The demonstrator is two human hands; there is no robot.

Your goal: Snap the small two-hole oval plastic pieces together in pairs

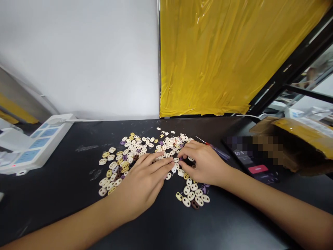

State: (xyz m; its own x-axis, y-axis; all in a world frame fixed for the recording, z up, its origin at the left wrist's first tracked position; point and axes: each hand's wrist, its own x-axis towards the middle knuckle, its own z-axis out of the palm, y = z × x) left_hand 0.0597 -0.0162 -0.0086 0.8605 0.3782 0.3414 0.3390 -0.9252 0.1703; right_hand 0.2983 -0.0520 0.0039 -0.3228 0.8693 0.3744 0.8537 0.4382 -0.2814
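Small oval pieces with two holes, mostly cream with some yellow, purple and brown, lie scattered on the black table (156, 225). My left hand (145, 184) rests palm down over the middle of them, its fingers extended to the right and nothing visibly gripped. To its right, my right hand (201, 161) curls its thumb and fingertips around a small cream piece (176, 160); whether it grips the piece is unclear. A left group (110, 157) spreads beyond my left hand. Nearer me, below my right hand, lies a smaller group (190, 196).
A white power strip (48, 139) lies at the left. Behind my right hand is a red-tipped screwdriver (205, 142). A phone (256, 169) and an open cardboard box (293, 146) are at the right. A white panel (78, 59) and yellow sheeting (208, 59) stand behind.
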